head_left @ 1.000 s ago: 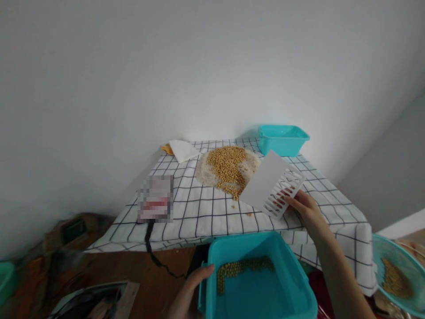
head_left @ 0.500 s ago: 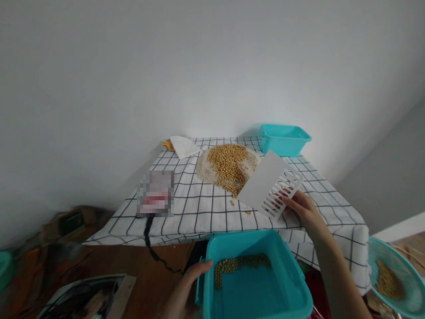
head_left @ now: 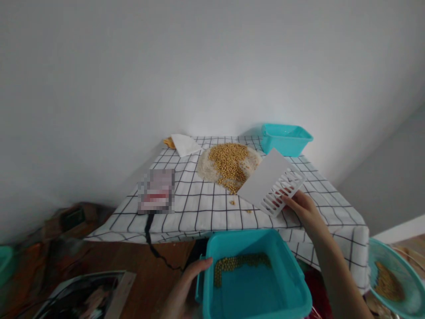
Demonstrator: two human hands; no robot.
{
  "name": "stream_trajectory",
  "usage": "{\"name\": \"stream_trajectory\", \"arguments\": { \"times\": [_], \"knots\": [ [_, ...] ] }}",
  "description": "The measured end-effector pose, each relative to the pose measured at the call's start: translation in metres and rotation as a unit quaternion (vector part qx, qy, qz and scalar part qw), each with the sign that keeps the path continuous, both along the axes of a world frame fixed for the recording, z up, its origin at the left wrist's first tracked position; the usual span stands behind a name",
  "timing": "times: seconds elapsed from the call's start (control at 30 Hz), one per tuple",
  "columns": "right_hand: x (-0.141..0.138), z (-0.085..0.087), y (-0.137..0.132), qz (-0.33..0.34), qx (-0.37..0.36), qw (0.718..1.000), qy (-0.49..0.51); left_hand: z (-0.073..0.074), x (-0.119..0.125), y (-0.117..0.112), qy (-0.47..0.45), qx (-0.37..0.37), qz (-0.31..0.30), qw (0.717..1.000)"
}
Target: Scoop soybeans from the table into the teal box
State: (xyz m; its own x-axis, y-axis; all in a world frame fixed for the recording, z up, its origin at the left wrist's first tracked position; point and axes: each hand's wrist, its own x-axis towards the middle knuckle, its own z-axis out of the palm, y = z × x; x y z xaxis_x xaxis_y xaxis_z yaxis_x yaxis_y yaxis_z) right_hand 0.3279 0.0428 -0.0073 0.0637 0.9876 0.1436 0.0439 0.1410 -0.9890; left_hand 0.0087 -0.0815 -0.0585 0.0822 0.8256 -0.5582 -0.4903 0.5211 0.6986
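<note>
My left hand grips the left rim of a teal plastic bin, held below the table's front edge. Along the bin's far and left inner sides lie soybeans. My right hand is closed on the slotted edge of a white plastic board, tilted over the right part of the table. Beside the board's left edge spreads a pile of soybeans on a round, pale mat. A few loose beans lie on the cloth near the board's lower corner.
A checked cloth covers the table. At its back right stands a lighter teal basin; a white cloth lies back left. A blurred-out object with a black strap is at left. Lower right, a bowl holds beans.
Almost nothing differs. The view has shifted very slightly; both hands keep their hold on the bin and the board.
</note>
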Motion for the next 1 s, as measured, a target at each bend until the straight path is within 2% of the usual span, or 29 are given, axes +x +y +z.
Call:
{"name": "stream_trajectory", "arguments": {
  "times": [0.13, 0.23, 0.33, 0.47, 0.53, 0.6, 0.7, 0.77, 0.9, 1.0],
  "knots": [
    [-0.002, 0.003, -0.001, 0.023, -0.015, 1.0, 0.004, -0.008, -0.004, 0.002, -0.003, -0.026, -0.026, 0.999],
    [-0.005, 0.004, -0.001, 0.054, -0.019, 0.998, 0.0, -0.012, -0.005, 0.002, -0.02, -0.002, -0.004, 1.0],
    [-0.004, 0.002, -0.001, 0.063, -0.016, 0.998, -0.015, -0.005, -0.002, -0.001, -0.018, -0.005, 0.007, 1.0],
    [-0.002, 0.003, -0.003, 0.044, -0.014, 0.999, -0.024, 0.013, 0.004, -0.003, -0.033, 0.036, -0.017, 0.999],
    [-0.002, 0.005, -0.005, 0.047, -0.013, 0.998, -0.027, 0.015, 0.005, -0.003, -0.031, 0.012, -0.032, 0.999],
    [-0.002, 0.006, -0.005, 0.063, -0.01, 0.997, -0.033, 0.009, 0.003, -0.003, -0.011, -0.002, -0.026, 1.0],
    [-0.002, 0.003, -0.003, 0.074, -0.009, 0.997, -0.036, -0.007, -0.003, -0.004, -0.009, 0.057, -0.014, 0.998],
    [-0.002, -0.001, -0.001, 0.063, -0.01, 0.997, -0.038, -0.013, -0.006, -0.004, -0.028, 0.051, -0.016, 0.998],
    [-0.001, -0.004, 0.0, 0.044, -0.009, 0.998, -0.036, -0.005, -0.002, -0.002, -0.022, 0.005, -0.008, 1.0],
    [-0.001, -0.001, -0.002, 0.028, -0.007, 0.999, -0.035, 0.002, 0.003, -0.002, -0.006, 0.019, 0.0, 1.0]
  ]
}}
